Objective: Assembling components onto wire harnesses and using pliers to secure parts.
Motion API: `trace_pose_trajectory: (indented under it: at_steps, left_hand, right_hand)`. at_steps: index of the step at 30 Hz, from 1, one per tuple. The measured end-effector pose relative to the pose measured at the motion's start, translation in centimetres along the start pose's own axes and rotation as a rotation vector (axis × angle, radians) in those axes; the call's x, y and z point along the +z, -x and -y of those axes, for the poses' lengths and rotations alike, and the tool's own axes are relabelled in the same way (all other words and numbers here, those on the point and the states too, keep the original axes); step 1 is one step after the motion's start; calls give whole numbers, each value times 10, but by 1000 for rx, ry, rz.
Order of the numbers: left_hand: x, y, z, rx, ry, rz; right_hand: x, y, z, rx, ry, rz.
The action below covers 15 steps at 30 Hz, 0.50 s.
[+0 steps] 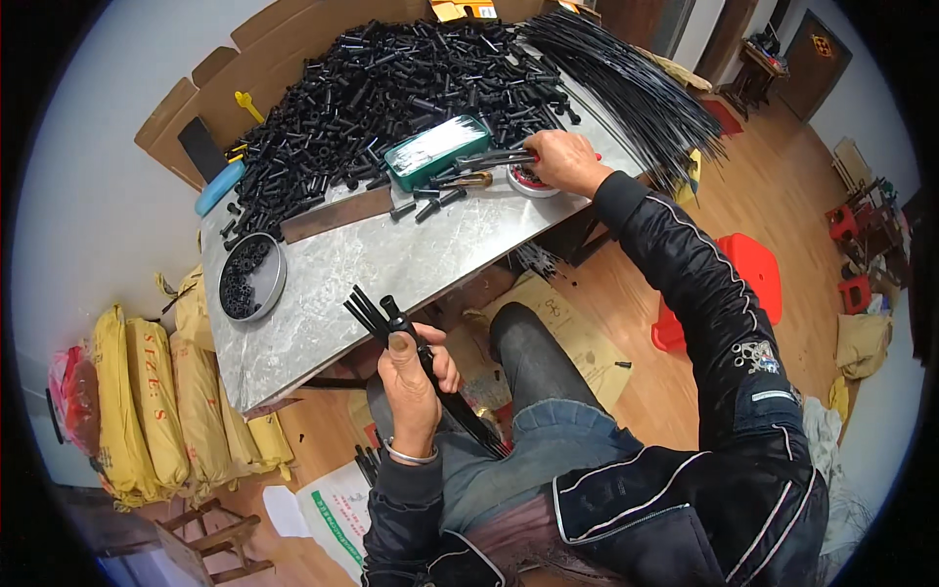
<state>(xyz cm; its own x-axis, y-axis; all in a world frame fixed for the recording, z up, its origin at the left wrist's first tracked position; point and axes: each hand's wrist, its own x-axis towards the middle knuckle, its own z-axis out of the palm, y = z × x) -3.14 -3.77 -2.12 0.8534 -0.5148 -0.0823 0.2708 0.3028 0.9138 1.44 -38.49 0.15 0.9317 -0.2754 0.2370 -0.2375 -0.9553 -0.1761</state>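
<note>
My left hand, over my lap, is closed around a bundle of thin black rods. A black flanged tube stands up in the same grip, beside several rod ends. My right hand reaches to the table's front edge, over a small round white dish with small parts and some red in it. Its fingers are bent and their tips hidden, so what they hold cannot be made out. A dark, long-jawed tool extends left from this hand, next to a green box with a shiny clear top.
A large heap of black tubes covers the back of the grey table. Long black rods lie at the right. A round tin of black rings stands left. Yellow sacks and a red stool flank the table.
</note>
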Motion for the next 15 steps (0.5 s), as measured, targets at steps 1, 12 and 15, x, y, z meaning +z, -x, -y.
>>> trace_pose_trajectory:
  at_steps: [1, 12, 15]
  left_hand:
    - [-1, -1, 1, -3, 7, 1]
    - [1, 6, -2, 17, -2, 2]
    - [2, 14, -5, 50, 20, -8]
  right_hand:
    - [-1, -2, 0, 0, 0, 4]
    - [-19, 1, 3, 153, -77, -27]
    - [-22, 4, 6, 171, -123, -66]
